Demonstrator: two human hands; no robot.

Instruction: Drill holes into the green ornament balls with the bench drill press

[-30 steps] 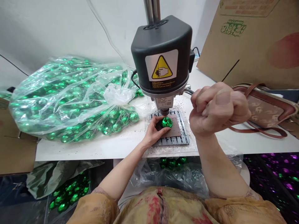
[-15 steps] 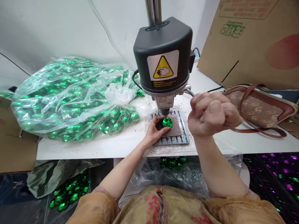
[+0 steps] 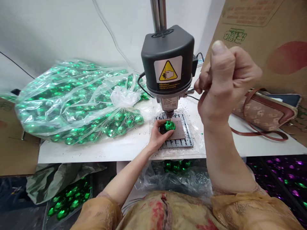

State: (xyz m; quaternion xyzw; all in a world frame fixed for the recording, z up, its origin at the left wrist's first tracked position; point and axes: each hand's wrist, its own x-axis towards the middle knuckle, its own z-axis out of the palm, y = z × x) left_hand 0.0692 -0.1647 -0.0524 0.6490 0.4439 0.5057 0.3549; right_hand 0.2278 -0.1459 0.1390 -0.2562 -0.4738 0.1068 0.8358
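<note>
A shiny green faceted ball (image 3: 169, 125) sits on a flat brown board (image 3: 178, 129) under the drill press (image 3: 168, 62). My left hand (image 3: 158, 135) grips it from the left between thumb and fingers. The thin drill bit (image 3: 170, 118) comes down to the ball's top; whether it has entered the ball cannot be made out. My right hand (image 3: 225, 73) is raised in a fist to the right of the machine, closed around the drill press lever (image 3: 190, 91), whose outer end is hidden by the fingers. The board rests on a grey slotted base plate (image 3: 188, 131).
A clear plastic bag (image 3: 79, 102) full of green balls fills the table's left. A brown handbag (image 3: 266, 108) and a cardboard box (image 3: 259, 35) stand at right. Dark shavings dot the white table (image 3: 96, 152). Below are a crate of green balls (image 3: 69, 198) and purple balls (image 3: 285, 172).
My right hand has gone up and back with the lever, its fist turning. The drill's bit now shows more plainly above the ball. My left hand still holds the ball in nearly the same place.
</note>
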